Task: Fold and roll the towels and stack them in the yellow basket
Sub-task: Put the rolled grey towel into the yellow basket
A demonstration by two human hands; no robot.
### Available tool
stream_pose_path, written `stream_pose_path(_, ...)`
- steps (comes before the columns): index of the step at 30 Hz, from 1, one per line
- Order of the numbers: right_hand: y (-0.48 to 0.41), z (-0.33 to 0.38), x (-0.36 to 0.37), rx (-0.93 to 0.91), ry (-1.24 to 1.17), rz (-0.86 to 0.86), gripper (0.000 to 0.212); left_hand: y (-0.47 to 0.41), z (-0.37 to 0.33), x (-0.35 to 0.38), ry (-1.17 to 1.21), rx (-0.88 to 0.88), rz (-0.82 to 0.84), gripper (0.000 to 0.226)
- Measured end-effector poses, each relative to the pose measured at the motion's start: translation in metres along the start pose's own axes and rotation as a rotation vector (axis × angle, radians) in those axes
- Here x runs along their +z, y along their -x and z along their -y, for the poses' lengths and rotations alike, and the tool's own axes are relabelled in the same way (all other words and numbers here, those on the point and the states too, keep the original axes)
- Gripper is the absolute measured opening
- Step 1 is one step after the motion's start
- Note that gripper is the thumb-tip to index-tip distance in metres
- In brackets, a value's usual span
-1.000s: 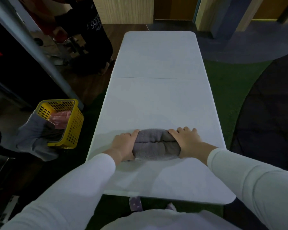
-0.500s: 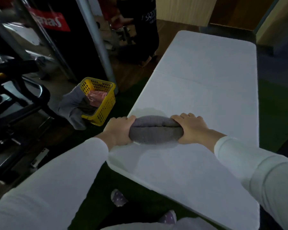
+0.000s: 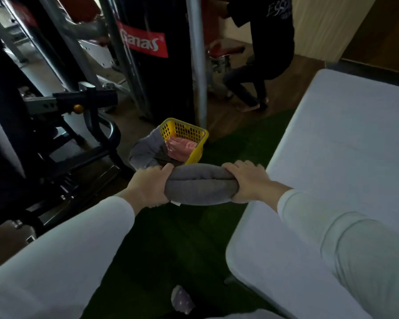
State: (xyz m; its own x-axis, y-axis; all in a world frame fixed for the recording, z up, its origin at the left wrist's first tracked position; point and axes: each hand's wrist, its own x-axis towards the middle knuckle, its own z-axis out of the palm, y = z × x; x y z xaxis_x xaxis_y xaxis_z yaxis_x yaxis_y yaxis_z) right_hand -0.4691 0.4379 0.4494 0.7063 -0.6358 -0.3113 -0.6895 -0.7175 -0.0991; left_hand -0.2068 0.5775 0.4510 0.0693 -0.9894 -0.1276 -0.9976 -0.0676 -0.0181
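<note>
A rolled grey towel point(image 3: 199, 186) hangs in the air over the green floor, left of the white table point(image 3: 346, 157). My left hand point(image 3: 149, 186) grips its left end and my right hand point(image 3: 248, 181) grips its right end. Just beyond the roll stands the yellow basket point(image 3: 189, 134) on the floor. A pink towel point(image 3: 182, 147) lies inside it, and a grey towel point(image 3: 145, 150) hangs over its left side.
Black gym machines point(image 3: 62, 125) and a steel post point(image 3: 197, 58) stand to the left and behind the basket. A person in dark clothes point(image 3: 265, 54) sits at the back. My slippered foot point(image 3: 181, 299) shows at the bottom.
Both hands lifted the rolled grey towel off the table and carried it left, over the floor toward the basket. My view turned left with it.
</note>
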Motion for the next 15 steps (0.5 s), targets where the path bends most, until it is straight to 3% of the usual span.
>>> stream_pose_path(7, -0.093, 0.072, -0.018, -0.062, 0.033, -0.017, 0.097, -0.006, 0.109, -0.001, 0.009, -0.079, 0.040, 0.072)
stream_pose_path(15, -0.166, 0.094, -0.026, -0.073, 0.038, -0.027, 0.093, -0.050, 0.178, 0.001, 0.008, -0.060, 0.071, 0.068)
